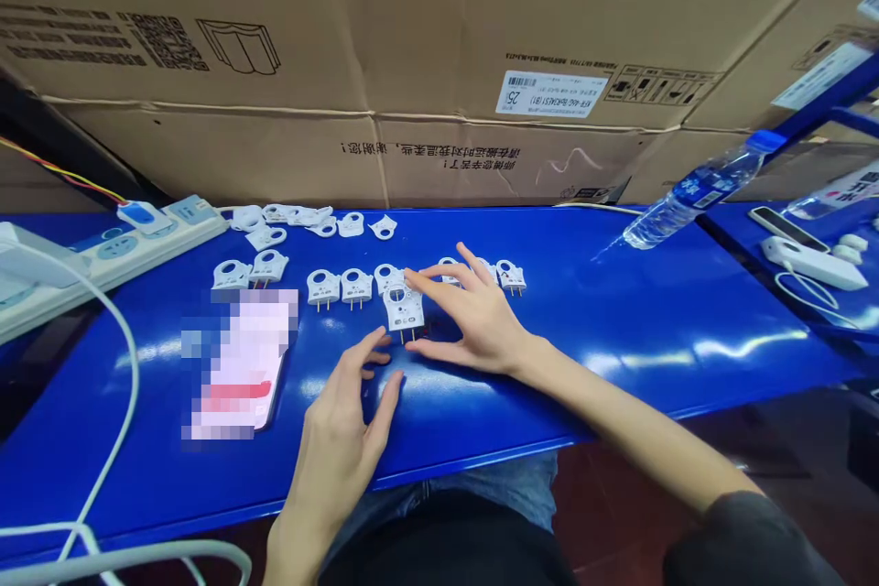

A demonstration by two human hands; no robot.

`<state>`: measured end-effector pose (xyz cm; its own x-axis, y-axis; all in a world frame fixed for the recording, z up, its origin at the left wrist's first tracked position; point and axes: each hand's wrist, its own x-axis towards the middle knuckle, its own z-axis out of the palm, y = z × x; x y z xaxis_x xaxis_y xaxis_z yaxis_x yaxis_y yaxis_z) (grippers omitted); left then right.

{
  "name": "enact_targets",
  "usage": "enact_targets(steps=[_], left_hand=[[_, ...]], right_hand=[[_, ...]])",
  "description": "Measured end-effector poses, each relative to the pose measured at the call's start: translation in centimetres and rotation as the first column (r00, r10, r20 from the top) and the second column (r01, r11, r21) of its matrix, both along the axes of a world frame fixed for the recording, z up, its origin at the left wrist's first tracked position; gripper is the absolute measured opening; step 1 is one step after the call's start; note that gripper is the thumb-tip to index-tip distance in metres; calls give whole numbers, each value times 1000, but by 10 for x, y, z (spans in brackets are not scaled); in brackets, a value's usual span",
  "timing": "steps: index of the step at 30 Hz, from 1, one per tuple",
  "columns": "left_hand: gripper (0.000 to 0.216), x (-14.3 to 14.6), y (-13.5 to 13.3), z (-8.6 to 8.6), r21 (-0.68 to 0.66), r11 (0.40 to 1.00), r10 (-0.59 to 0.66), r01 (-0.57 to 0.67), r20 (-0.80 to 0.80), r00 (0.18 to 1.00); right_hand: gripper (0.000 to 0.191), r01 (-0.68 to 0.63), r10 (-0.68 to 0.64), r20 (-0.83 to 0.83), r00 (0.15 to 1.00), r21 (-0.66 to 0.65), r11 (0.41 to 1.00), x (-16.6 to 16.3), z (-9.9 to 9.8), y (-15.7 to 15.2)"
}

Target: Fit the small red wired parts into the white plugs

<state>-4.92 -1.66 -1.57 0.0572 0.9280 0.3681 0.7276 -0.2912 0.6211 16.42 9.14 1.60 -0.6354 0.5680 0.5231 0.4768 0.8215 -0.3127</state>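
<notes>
A white two-pin plug piece with a ring-shaped top (405, 309) is in front of me, its metal pins pointing toward me. My right hand (477, 316) has its index finger at the ring's upper edge and its thumb by the pins, so the piece sits between them. The other right fingers are raised and spread. Just left of and below the pins is my left hand (347, 426), its fingers curved apart and holding nothing. Behind, similar pieces form a row, including one plug piece (356, 287) and another (511, 276) at its right end. My right hand partly hides the row.
A phone (244, 366) lies left of my left hand. White ring-topped covers (350, 224) are scattered along the back. At far left are a power strip (116, 247) and a white cable (127, 412). A water bottle (700, 192) leans at right. Cardboard boxes (439, 37) wall the blue table (549, 403).
</notes>
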Motion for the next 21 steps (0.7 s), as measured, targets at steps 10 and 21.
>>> enact_targets(steps=[10, 21], left_hand=[[33, -1, 0, 4, 27, 998, -51, 53, -47, 998], [20, -2, 0, 4, 35, 999, -23, 24, -32, 999]], right_hand=[[74, -103, 104, -14, 994, 50, 993, -4, -8, -11], [35, 86, -54, 265, 963, -113, 990, 11, 15, 3]])
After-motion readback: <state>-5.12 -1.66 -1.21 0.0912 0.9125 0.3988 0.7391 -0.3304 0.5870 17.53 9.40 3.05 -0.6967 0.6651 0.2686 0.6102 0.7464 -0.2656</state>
